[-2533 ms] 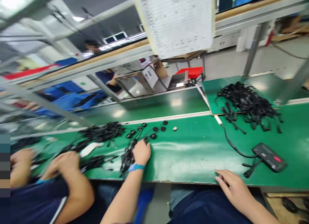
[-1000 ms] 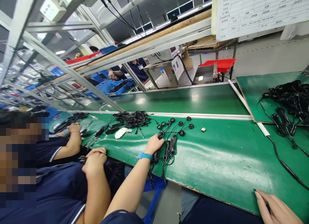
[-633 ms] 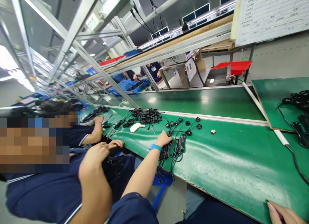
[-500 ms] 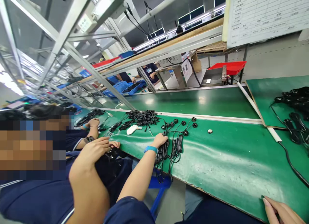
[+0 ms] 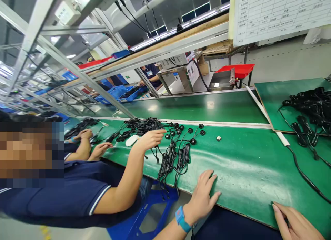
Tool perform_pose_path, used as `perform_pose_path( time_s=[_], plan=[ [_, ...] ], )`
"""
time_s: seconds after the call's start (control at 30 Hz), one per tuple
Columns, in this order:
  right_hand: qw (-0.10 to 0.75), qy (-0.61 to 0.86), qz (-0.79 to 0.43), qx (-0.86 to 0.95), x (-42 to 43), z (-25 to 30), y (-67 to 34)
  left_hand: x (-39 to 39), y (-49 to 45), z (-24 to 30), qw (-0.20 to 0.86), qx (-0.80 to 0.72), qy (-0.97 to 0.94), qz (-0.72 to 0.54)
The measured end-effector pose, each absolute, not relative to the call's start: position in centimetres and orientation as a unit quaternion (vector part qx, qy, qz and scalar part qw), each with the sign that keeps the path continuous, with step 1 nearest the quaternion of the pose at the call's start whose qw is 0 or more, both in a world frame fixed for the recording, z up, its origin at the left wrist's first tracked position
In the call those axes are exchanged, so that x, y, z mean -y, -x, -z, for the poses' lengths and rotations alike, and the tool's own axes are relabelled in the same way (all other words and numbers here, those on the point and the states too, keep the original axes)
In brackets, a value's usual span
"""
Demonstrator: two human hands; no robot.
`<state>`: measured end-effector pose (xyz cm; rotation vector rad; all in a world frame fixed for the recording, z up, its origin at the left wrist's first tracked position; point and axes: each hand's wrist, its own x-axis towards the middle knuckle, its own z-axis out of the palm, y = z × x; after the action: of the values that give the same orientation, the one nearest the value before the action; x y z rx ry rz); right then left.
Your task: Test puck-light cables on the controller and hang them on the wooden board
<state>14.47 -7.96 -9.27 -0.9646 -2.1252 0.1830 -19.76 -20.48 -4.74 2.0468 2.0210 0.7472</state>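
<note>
My left hand, with a blue wristband, rests at the near edge of the green bench top, fingers spread and nothing in them. To its left lie two bundles of coiled black cables with round black ends, their lower ends hanging past the edge. At the lower right, my right hand lies low over the bench with its fingers drawn together. A small dark spot shows at its fingertips, but I cannot make out what it is. A co-worker's hand reaches above the cables.
A larger pile of black cables and a white piece lie farther left. More cables sit on a raised green board at right. A small pale object is mid-bench. A blue stool stands below.
My left hand has let go of the cable bundle and moved right, toward the near edge, opening. The co-worker's arm has reached out over the cables. The view has shifted slightly right.
</note>
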Motion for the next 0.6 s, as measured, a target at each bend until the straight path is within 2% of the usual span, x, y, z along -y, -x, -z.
perform_pose_path(
  time_s=[0.13,0.27,0.47,0.6],
  plan=[
    [0.366,0.386,-0.070,0.844,8.1,8.5,-14.4,20.5,20.7,4.6,0.081,-0.705,-0.648,-0.276],
    [0.353,0.386,-0.071,0.850,8.2,8.3,-14.5,18.8,26.1,3.5,-0.020,-0.788,-0.556,-0.264],
    [0.356,0.401,-0.061,0.842,8.5,8.2,-14.2,14.6,31.6,2.7,-0.054,-0.895,-0.441,-0.032],
    [0.359,0.391,-0.060,0.845,8.5,8.1,-14.2,13.3,31.8,2.6,-0.058,-0.896,-0.439,0.020]
  ],
)
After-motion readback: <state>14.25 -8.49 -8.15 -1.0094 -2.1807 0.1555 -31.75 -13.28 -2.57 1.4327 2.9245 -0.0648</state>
